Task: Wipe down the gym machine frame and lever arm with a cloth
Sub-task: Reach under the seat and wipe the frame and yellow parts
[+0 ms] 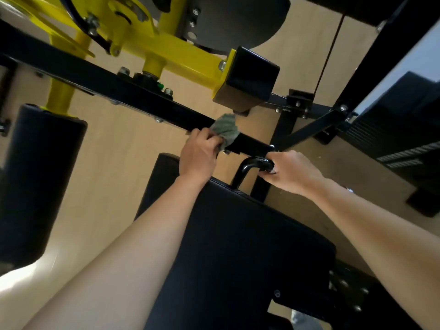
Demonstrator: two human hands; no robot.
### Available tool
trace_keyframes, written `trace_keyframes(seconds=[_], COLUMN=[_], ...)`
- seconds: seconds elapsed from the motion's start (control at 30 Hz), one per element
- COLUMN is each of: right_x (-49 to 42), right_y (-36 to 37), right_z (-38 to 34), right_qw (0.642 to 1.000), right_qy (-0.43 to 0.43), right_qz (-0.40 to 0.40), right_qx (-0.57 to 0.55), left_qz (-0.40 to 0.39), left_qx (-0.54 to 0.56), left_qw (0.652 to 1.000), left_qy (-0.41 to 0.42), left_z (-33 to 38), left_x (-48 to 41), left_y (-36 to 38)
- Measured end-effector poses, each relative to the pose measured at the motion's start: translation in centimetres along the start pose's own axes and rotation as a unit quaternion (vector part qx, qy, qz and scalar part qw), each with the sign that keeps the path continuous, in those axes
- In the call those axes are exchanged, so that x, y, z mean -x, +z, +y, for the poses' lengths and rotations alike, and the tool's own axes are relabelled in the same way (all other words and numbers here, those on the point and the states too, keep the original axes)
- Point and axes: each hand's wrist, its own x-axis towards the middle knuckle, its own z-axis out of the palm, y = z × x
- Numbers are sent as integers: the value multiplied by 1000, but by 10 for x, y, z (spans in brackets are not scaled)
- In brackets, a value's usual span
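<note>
Tan wood-grain flooring point(114, 167) fills the background through the middle of the frame. Below it, a black padded vinyl seat point(238, 234) occupies the lower centre and runs down to the bottom edge, with two bare forearms reaching up on either side of it. At the left edge stands a black cylindrical foam roller pad point(40, 175), carried on a yellow tube. A black square-section steel frame beam point(107, 91) runs diagonally from the upper left down to the centre. Above the beam in the picture, in the upper centre, lies the yellow painted steel lever arm point(181, 53); it ends in a glossy black rectangular block point(250, 77) just right of centre. A black ribbed weight stack point(404, 120) sits at the right edge, and a thin dark cable point(331, 51) rises toward the top of the frame to its left. At centre frame the left hand point(197, 156) is closed: its fingers are curled round a grey-green ribbed cloth point(226, 129) and hold it against the lower end of the frame beam. The cloth is draped over the beam's top face, just below the black block. Right of centre, the right hand point(292, 172) is closed as well, its fingers wrapped round the end of a black curved tubular handle point(250, 166) that rises from the seat's far edge. A silver hex nut point(168, 91) sits on the beam's mounting plate, beside a small green part.
</note>
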Motion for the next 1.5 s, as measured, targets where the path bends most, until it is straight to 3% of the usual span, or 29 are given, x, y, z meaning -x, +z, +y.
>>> trace_keyframes(seconds=[0.13, 0.23, 0.4, 0.53, 0.6, 0.7, 0.8, 0.87, 1.0, 1.13, 1.27, 1.5], right_x=[-2, -3, -4, -5, -5, -4, -1, 7, 31, 36, 32, 28], right_y=[-5, -5, -2, -1, -1, -1, -2, -2, 1, -1, -1, -2], right_z=[-1, -2, -1, 1, 1, 2, 1, 5, 35, 50, 52, 55], right_qw=[998, 996, 995, 996, 997, 998, 999, 999, 995, 990, 991, 993], right_qy=[45, 60, 65, 65, 67, 59, 41, 39, 95, 139, 131, 110], right_qz=[-23, -29, -28, -20, -13, -9, -3, 11, 6, -14, -17, -25], right_qx=[-36, -54, -65, -51, -40, -36, -34, -19, 31, 12, 18, 19], left_qz=[117, 151, 79, -81, -122, -65, 11, 11, -139, -324, -450, -491], left_qx=[-24, -25, -51, -27, -25, -77, -107, -95, -86, -66, -1, 37], left_qw=[991, 984, 995, 987, 977, 974, 982, 985, 969, 936, 884, 842], left_qy=[-68, -97, -23, 137, 174, 203, 157, 143, 186, 118, 128, 220], left_z=[-7, -9, 4, 15, 18, 12, 5, 2, 16, 40, 59, 80], left_x=[-3, -5, -6, -15, -22, -32, -42, -52, -80, -114, -139, -148], left_y=[-9, -11, 6, 25, 30, 31, 22, 16, 11, 18, 34, 66])
